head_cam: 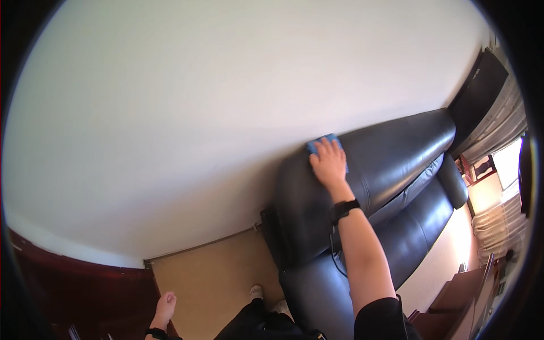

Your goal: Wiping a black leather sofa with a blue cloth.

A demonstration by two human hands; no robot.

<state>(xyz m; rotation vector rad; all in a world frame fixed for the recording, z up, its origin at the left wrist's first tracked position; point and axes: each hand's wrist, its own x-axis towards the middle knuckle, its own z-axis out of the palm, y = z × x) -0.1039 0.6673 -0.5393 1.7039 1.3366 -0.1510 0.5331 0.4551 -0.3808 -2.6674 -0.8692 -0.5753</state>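
Observation:
My right hand [330,165] lies spread over a folded blue cloth [313,146], pressing it against the top of a black leather sofa's backrest [382,146]. Part of the cloth is hidden under the palm and fingers. Low on the left, my left hand [166,307] hangs in the air with its fingers curled in, and nothing shows in it. It is nearest to a dark red wooden surface [93,293]. Each wrist wears a black band.
A white wall [191,106] runs directly behind the sofa. Tan floor [208,272] shows between the sofa and the red wood. A dark flat panel [480,89] stands past the sofa's far end, near curtains [499,225]. Brown furniture [450,297] stands at lower right.

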